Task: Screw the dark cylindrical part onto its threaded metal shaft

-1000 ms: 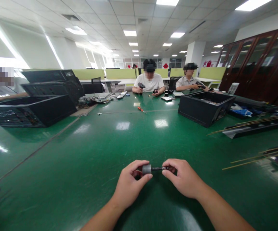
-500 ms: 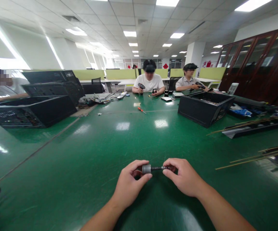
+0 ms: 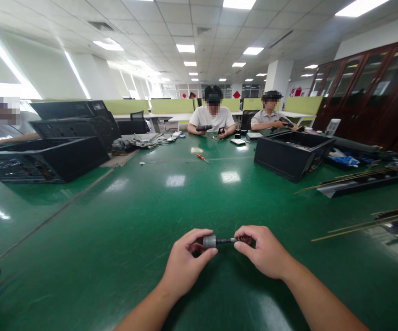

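My left hand [image 3: 192, 262] is closed around a grey metal cylinder [image 3: 210, 241], thumb below and forefinger above. From the cylinder's right side a thin dark rod [image 3: 223, 241] runs level toward my right hand [image 3: 262, 250]. Between the thumb and fingers of that hand is the rod's far end, where a small spring-like coil [image 3: 240, 239] shows. The fingers partly cover the coil, so I cannot tell whether it is separate from the rod. Both hands hold the piece just above the green table [image 3: 123, 230].
Ahead lies a red-handled screwdriver [image 3: 202, 157]. Black computer cases stand left [image 3: 47, 161] and right [image 3: 290, 156]. Thin yellowish rods [image 3: 350, 231] jut in from the right. Across the table, one person holds a power drill [image 3: 204, 128]; other people sit at both sides.
My hands and the piece between them have barely moved; the right hand shifts very slightly. Across the table, the person's power drill has tipped from upright to level.
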Available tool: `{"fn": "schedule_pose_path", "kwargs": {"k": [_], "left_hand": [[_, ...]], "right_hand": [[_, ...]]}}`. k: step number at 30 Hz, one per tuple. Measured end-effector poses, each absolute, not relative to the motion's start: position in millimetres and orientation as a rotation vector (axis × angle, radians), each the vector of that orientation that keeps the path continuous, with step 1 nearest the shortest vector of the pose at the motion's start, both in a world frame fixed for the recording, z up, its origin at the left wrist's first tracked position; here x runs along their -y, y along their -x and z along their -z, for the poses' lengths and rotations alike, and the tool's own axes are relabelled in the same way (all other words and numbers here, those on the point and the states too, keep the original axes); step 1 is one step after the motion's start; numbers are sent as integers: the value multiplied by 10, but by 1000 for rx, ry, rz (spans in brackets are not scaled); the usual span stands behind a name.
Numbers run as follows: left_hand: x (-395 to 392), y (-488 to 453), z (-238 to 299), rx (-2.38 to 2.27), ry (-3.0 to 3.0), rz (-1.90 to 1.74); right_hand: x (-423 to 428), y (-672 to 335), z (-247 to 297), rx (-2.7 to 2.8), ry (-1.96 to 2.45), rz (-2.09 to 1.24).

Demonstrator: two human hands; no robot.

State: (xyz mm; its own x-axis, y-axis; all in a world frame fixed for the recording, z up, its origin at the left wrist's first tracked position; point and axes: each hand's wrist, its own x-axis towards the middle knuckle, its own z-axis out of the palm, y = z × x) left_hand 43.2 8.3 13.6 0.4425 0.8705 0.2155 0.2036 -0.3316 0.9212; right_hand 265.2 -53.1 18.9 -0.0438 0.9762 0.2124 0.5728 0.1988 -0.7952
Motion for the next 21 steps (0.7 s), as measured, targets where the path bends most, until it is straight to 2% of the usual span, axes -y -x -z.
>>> {"fn": "schedule_pose_path", "kwargs": {"k": [15, 21], "left_hand": [[-93, -436, -124, -942, -1777, -910], [-122, -437, -129, -1082, -1802, -905]], "right_hand": [[512, -2707, -183, 1718, 1449, -671], [404, -2850, -20, 1566, 1364, -846]]}}
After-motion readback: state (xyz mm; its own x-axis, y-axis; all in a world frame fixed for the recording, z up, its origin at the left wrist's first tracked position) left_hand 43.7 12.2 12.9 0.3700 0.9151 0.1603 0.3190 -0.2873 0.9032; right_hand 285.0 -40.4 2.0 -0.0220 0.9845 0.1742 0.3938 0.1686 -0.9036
